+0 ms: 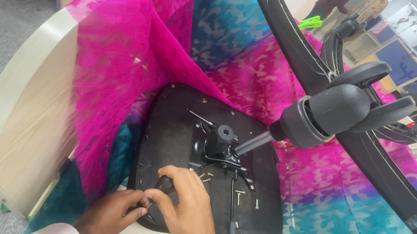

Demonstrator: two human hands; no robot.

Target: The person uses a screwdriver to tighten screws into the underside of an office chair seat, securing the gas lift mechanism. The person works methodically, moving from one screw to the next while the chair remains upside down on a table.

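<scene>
While my right hand (187, 201) grips the black-handled screwdriver (163, 184) on the upturned black chair seat (172, 144), my left hand (111, 213) pinches its tip; I'd keep it upright.

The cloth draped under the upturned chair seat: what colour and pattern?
The cloth is magenta and teal with a blotchy camouflage-like print, clearest in the head view.
</scene>
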